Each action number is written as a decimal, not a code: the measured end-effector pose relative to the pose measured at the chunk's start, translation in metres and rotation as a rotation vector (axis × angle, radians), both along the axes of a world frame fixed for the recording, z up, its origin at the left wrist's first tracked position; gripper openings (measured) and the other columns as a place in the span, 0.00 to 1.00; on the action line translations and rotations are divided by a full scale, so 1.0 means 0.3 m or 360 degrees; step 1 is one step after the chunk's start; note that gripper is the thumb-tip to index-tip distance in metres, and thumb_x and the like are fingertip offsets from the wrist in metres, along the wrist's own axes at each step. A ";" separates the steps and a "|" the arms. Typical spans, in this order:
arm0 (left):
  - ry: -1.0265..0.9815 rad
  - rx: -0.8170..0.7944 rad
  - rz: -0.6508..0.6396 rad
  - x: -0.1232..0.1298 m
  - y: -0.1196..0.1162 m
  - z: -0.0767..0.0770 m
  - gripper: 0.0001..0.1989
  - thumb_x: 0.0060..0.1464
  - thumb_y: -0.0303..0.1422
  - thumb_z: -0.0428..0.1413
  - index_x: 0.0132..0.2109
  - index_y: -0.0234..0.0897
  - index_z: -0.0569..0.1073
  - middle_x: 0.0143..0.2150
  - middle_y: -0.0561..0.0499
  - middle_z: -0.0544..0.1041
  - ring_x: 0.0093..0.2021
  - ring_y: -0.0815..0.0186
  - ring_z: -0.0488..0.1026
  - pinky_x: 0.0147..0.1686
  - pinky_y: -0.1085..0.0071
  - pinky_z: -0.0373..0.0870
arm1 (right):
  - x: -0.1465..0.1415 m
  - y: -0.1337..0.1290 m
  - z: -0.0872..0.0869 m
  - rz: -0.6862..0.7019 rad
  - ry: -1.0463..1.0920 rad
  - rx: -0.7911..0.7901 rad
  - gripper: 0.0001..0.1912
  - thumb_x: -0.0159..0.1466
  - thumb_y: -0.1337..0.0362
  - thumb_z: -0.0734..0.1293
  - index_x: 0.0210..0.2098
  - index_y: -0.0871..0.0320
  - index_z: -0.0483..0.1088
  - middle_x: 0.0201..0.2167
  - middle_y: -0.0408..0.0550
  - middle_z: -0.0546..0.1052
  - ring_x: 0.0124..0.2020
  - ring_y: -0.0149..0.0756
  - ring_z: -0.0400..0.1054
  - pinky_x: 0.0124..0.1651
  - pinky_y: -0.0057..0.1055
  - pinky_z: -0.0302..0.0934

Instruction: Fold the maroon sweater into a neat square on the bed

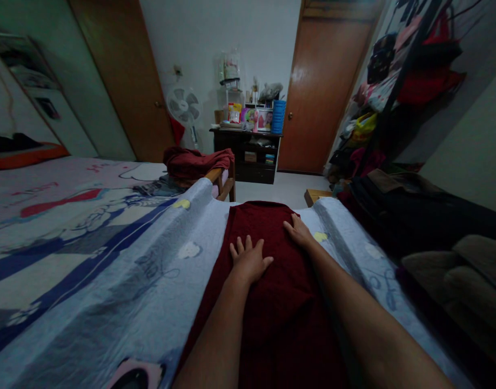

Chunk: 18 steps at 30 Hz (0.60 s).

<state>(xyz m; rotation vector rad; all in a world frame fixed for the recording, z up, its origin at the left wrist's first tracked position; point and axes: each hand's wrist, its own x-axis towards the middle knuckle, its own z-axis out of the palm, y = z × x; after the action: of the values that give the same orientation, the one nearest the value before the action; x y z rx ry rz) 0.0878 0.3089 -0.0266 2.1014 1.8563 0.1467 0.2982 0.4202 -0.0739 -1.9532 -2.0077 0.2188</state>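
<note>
A dark red garment (pixel 280 308) lies spread lengthwise over a light blue blanket (pixel 151 302); its exact kind I cannot make out. My left hand (pixel 249 259) rests flat on the cloth near its left side, fingers spread. Farther up, my right hand (pixel 300 231) lies along the garment's right edge, thumb pointing inward over the fabric. The right fingertips reach the edge, and whether they pinch it is hard to see. Creases run across the cloth below the hands.
A pink-cornered object (pixel 138 374) lies at the near left. Beyond stand a wooden chair frame (pixel 230 186) draped with a red cloth (pixel 197 162), a white fan (pixel 184 105) and a dark cabinet (pixel 248 172). Dark bags or clothes (pixel 426 210) are piled at right.
</note>
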 end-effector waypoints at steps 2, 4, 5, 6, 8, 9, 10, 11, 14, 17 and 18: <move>-0.0050 0.0178 -0.0110 0.014 0.000 0.005 0.32 0.56 0.42 0.52 0.66 0.48 0.56 0.71 0.47 0.51 0.70 0.48 0.40 0.65 0.47 0.36 | 0.002 -0.050 -0.009 0.0045 -0.0008 0.0002 0.35 0.68 0.50 0.54 0.66 0.68 0.49 0.67 0.59 0.55 0.67 0.41 0.47 0.66 0.34 0.42; -0.0145 0.0296 -0.0322 0.029 -0.001 0.002 0.29 0.57 0.33 0.50 0.65 0.48 0.58 0.70 0.52 0.54 0.70 0.59 0.45 0.66 0.56 0.41 | 0.001 -0.104 -0.018 0.0112 -0.0026 0.0037 0.37 0.66 0.51 0.57 0.66 0.68 0.48 0.67 0.58 0.53 0.68 0.41 0.45 0.67 0.35 0.41; -0.0194 0.0298 -0.0428 0.035 -0.001 -0.002 0.27 0.57 0.31 0.48 0.64 0.47 0.61 0.69 0.54 0.56 0.69 0.63 0.48 0.66 0.61 0.44 | 0.000 -0.131 -0.020 0.0136 -0.0037 0.0047 0.37 0.66 0.51 0.58 0.67 0.68 0.48 0.68 0.58 0.52 0.68 0.42 0.44 0.67 0.36 0.41; -0.0231 0.0268 -0.0514 0.041 -0.002 -0.008 0.25 0.57 0.29 0.46 0.62 0.46 0.63 0.68 0.55 0.59 0.68 0.66 0.51 0.65 0.64 0.47 | -0.001 -0.157 -0.022 0.0152 -0.0049 0.0046 0.37 0.65 0.51 0.58 0.66 0.67 0.49 0.68 0.58 0.52 0.69 0.42 0.44 0.67 0.38 0.41; -0.0255 0.0175 -0.0606 0.047 -0.002 -0.023 0.23 0.59 0.31 0.45 0.61 0.43 0.65 0.66 0.53 0.63 0.67 0.66 0.54 0.65 0.66 0.50 | -0.002 -0.205 -0.021 0.0169 -0.0072 0.0008 0.35 0.65 0.51 0.58 0.65 0.65 0.52 0.68 0.57 0.51 0.69 0.45 0.43 0.67 0.40 0.42; -0.0246 0.0135 -0.0620 0.049 -0.002 -0.030 0.23 0.59 0.34 0.46 0.61 0.41 0.65 0.66 0.51 0.63 0.67 0.64 0.54 0.65 0.65 0.50 | -0.003 -0.228 -0.018 0.0179 -0.0083 -0.0017 0.34 0.65 0.51 0.58 0.65 0.64 0.54 0.68 0.56 0.51 0.69 0.46 0.43 0.67 0.41 0.42; -0.0234 0.0105 -0.0626 0.049 -0.002 -0.037 0.25 0.59 0.37 0.47 0.62 0.40 0.64 0.66 0.50 0.62 0.68 0.62 0.53 0.65 0.62 0.50 | -0.003 -0.250 -0.016 0.0191 -0.0095 -0.0040 0.33 0.65 0.51 0.58 0.65 0.63 0.55 0.68 0.56 0.51 0.69 0.46 0.42 0.67 0.41 0.42; -0.0222 0.0085 -0.0634 0.049 -0.001 -0.044 0.27 0.58 0.41 0.48 0.63 0.39 0.62 0.67 0.49 0.60 0.68 0.61 0.51 0.65 0.60 0.49 | -0.003 -0.272 -0.013 0.0201 -0.0105 -0.0058 0.33 0.66 0.51 0.58 0.65 0.63 0.55 0.68 0.55 0.51 0.69 0.47 0.42 0.67 0.42 0.42; -0.0191 0.0073 -0.0646 0.048 0.002 -0.059 0.32 0.57 0.47 0.48 0.66 0.39 0.58 0.69 0.47 0.56 0.70 0.58 0.47 0.65 0.55 0.47 | -0.004 -0.337 -0.007 0.0197 -0.0120 -0.0097 0.33 0.66 0.51 0.56 0.66 0.62 0.52 0.69 0.53 0.50 0.69 0.47 0.40 0.67 0.43 0.41; -0.0153 0.0095 -0.0634 0.051 0.007 -0.072 0.32 0.58 0.47 0.47 0.66 0.41 0.56 0.70 0.49 0.53 0.70 0.58 0.44 0.66 0.54 0.44 | -0.006 -0.398 -0.001 0.0179 -0.0115 -0.0145 0.34 0.66 0.50 0.56 0.67 0.60 0.50 0.69 0.51 0.48 0.70 0.48 0.38 0.67 0.46 0.40; -0.0139 0.0102 -0.0627 0.054 0.008 -0.075 0.32 0.57 0.47 0.47 0.66 0.42 0.56 0.70 0.49 0.53 0.70 0.58 0.44 0.66 0.53 0.44 | -0.006 -0.417 0.003 0.0174 -0.0111 -0.0171 0.34 0.66 0.50 0.57 0.67 0.59 0.50 0.69 0.50 0.48 0.70 0.48 0.37 0.67 0.46 0.39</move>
<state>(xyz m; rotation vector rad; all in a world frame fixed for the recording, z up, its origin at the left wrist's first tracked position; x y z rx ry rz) 0.1039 0.3114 -0.0492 2.4141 1.3730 0.2001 0.2964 0.2951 -0.0731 -1.9412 -2.1929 0.2942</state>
